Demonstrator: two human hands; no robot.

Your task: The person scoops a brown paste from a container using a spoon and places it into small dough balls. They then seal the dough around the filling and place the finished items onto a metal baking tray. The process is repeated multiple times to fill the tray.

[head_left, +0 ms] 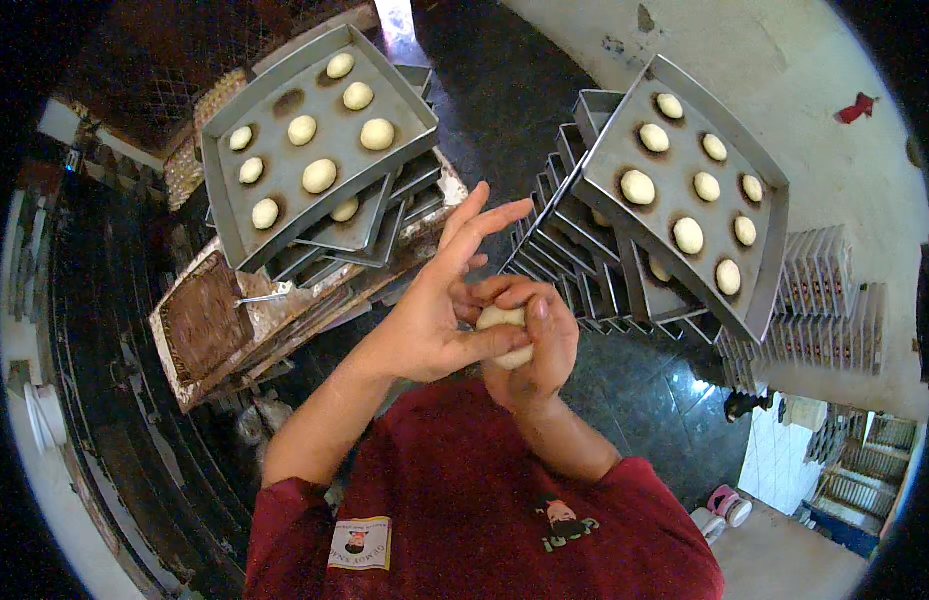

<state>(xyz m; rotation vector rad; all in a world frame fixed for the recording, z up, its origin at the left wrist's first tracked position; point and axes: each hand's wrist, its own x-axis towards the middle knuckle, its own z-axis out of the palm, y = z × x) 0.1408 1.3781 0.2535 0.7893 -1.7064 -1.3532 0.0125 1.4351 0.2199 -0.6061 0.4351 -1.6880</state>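
Note:
A pale dough ball (505,322) sits between my two hands in front of my chest. My right hand (547,345) is cupped round it, its fingers curled over the far side and its thumb up along the ball. Pressing across the ball from the left is the thumb of my left hand (430,310), while its upper fingers stretch out past the ball; part of its grip is hidden. Beyond my hands are two metal trays with dough balls spaced in rows: a left tray (257,135) and a right tray (675,165). One dark round mark on the left tray has no ball on it.
Each tray tops a stack of turned trays, the right stack (575,240) close to my right hand. The left stack rests on a worn wooden table (315,310) with a brown recessed panel (210,320). Wire racks (820,290) stand by the right wall; a pink-white tub (728,505) is on the floor.

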